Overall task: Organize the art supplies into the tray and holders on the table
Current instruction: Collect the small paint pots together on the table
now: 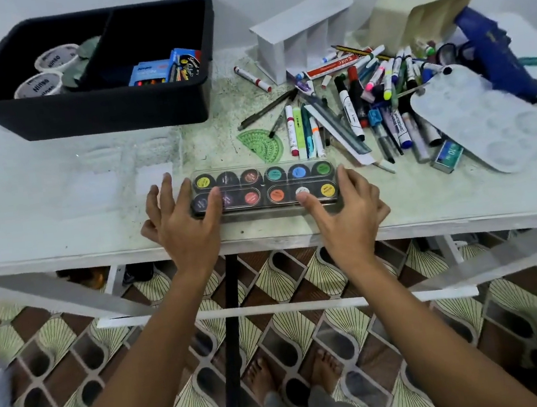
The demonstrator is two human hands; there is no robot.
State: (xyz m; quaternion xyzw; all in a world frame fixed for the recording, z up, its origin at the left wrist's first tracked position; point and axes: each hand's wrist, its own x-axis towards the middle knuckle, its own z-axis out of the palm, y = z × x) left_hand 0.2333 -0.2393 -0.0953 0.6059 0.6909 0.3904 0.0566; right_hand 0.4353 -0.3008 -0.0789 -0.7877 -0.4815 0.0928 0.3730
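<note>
1. A clear paint box (265, 186) lies flat near the front edge of the white table (57, 202); it holds 12 round paint pots in 2 rows of 6.
2. The left hand (183, 220) grasps the box's left end; its thumb lies over the lid and the other fingers spread along the side.
3. The right hand (350, 208) grasps the box's right end; its thumb presses on the lid near the white pot and the fingers wrap round the corner.
4. The black tray (90, 113) stands at the back left, well apart from the box; a divider splits it into 2 compartments.
5. The left compartment holds 2 white tubs (48, 73) beside some green leaves; the right one holds crayon packs (166, 68).
6. A white holder (299, 35) with upright slots stands at the back centre; a cream holder (419, 12) lies tipped just right of it.
7. A heap of markers and pens (365, 96) sprawls across the right side; a green protractor (261, 145) lies just behind the box.
8. A white palette (483, 119) rests on the heap's right edge, partly over a blue glue gun (495, 50); a small box (447, 156) lies by the palette.
</note>
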